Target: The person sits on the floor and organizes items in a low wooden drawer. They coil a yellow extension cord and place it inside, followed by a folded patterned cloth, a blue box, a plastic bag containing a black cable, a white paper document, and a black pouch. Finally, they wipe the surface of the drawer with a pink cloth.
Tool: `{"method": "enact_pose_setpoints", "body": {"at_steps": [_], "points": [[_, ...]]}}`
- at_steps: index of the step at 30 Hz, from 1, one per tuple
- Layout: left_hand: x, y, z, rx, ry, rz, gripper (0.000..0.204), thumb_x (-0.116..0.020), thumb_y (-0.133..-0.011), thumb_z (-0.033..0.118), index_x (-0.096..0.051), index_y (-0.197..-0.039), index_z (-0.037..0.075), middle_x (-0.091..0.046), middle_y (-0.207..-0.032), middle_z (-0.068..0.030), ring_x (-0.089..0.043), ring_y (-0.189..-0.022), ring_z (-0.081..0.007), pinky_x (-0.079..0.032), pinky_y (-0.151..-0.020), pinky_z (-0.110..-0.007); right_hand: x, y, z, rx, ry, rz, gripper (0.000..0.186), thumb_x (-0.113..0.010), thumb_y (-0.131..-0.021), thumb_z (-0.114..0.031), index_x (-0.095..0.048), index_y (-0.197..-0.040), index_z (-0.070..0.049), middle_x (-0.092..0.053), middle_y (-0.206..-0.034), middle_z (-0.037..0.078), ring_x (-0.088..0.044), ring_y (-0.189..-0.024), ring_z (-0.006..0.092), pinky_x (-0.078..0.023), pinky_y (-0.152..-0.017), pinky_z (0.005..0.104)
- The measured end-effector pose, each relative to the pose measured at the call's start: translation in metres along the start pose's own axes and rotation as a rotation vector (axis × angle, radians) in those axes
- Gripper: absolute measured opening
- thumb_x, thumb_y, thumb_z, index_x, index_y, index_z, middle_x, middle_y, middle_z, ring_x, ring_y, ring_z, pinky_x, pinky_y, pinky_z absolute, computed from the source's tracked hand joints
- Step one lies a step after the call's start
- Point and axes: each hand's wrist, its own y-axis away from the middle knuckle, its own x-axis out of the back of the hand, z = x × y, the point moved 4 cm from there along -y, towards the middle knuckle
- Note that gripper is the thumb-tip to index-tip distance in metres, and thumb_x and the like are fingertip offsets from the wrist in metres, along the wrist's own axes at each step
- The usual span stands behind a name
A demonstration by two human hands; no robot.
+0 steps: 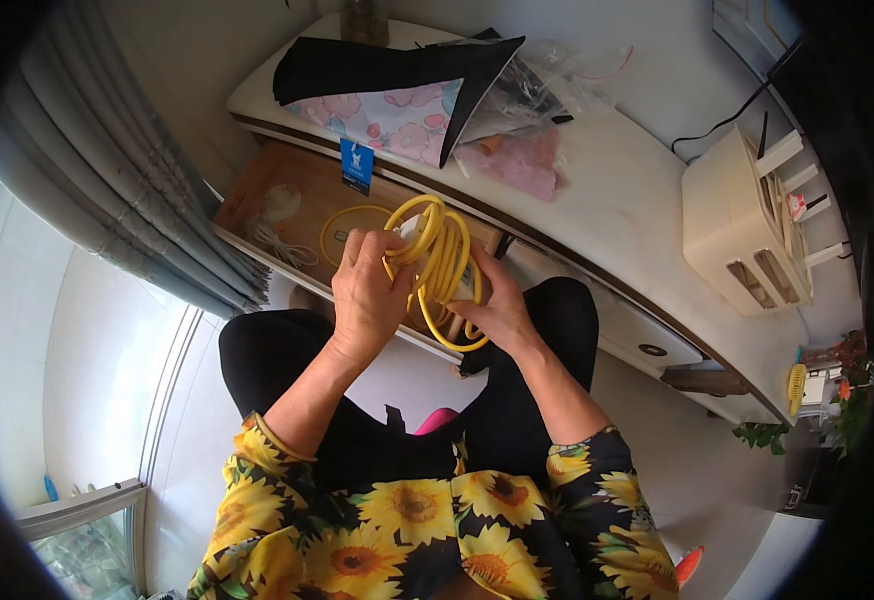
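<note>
A coil of yellow cable [441, 262] is held up between my two hands, above the open drawer [247, 185]. My left hand [365, 285] is closed on the left side of the coil, with its fingertips by a white piece partly hidden behind the loops. My right hand [502, 308] grips the coil's right side, thumb near the lower loops. One loose yellow loop hangs out to the left over the drawer. Inside the drawer, at its left end, lie a bundled white cord [285, 243] and a round pale item [281, 203].
A blue card [357, 166] stands at the drawer's back edge. On the white cabinet top [627, 215] lie black and floral fabric [382, 115], clear plastic wrapping [547, 85] and a pink piece [517, 165]. A cream box with antennas [742, 225] stands right; a grey curtain [107, 170] hangs left.
</note>
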Motion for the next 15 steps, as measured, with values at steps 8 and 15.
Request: {"method": "enact_pose_setpoints", "body": {"at_steps": [8, 15], "points": [[-0.009, 0.009, 0.014, -0.045, -0.028, -0.008, 0.029, -0.071, -0.067, -0.004, -0.058, -0.092, 0.005, -0.054, -0.087, -0.0113, -0.060, -0.074, -0.0301, -0.051, -0.064, -0.036, -0.001, -0.003, -0.003, -0.010, -0.118, 0.062, 0.079, -0.076, -0.071, -0.007, -0.038, -0.139, -0.004, -0.048, -0.134, 0.017, -0.046, -0.125, 0.0257, -0.036, -0.104, 0.0346], [-0.013, 0.013, -0.020, 0.264, 0.428, -0.043, 0.043, -0.078, -0.073, 0.009, -0.051, -0.106, 0.002, -0.056, -0.096, -0.0108, -0.060, -0.081, -0.0197, -0.050, -0.073, -0.031, 0.002, -0.005, -0.022, 0.097, -0.010, 0.106, 0.077, -0.078, -0.070, -0.009, -0.040, -0.137, -0.006, -0.051, -0.128, 0.017, -0.049, -0.121, 0.0292, -0.039, -0.101, 0.0378]]}}
